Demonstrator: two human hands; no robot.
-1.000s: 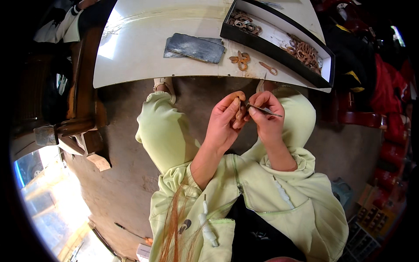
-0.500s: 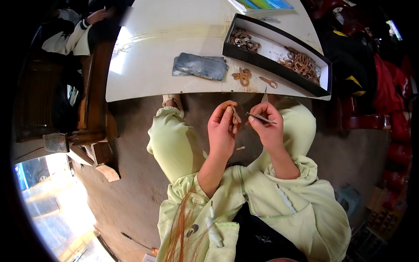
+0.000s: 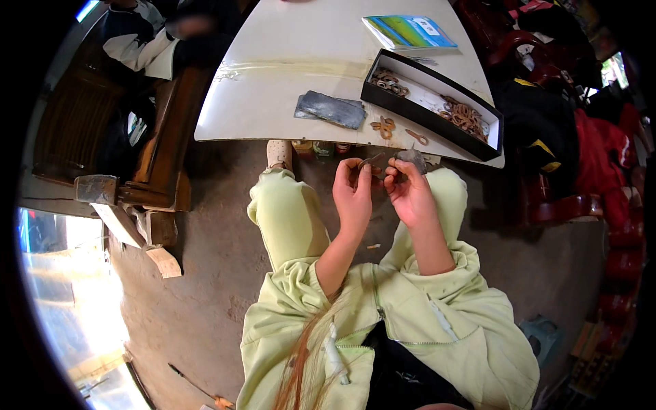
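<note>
My left hand (image 3: 353,197) pinches a small rusty metal piece (image 3: 372,161) between thumb and fingers, just in front of the table edge. Close beside it, my right hand (image 3: 413,198) grips a thin dark grey piece (image 3: 412,158), flat and like abrasive sheet. The two held things are near each other; whether they touch I cannot tell. On the table (image 3: 273,82) lie dark grey flat slabs (image 3: 333,109), a small group of rusty ringed pieces (image 3: 384,128) and a single rusty piece with a ring end (image 3: 417,137). A long black box (image 3: 425,123) contains many more rusty pieces (image 3: 465,116).
Behind the box lies a blue-green booklet (image 3: 403,32). Another person's sleeve (image 3: 147,51) shows at the wooden bench (image 3: 154,137) on the left. Dark clothing and a red garment (image 3: 601,157) fill the right side. A long thin tool (image 3: 195,384) lies on the floor.
Both hands have shifted slightly forward, closer to the table edge. The dark piece in my right hand has turned its flat face into view. The view has shifted, showing more of the booklet.
</note>
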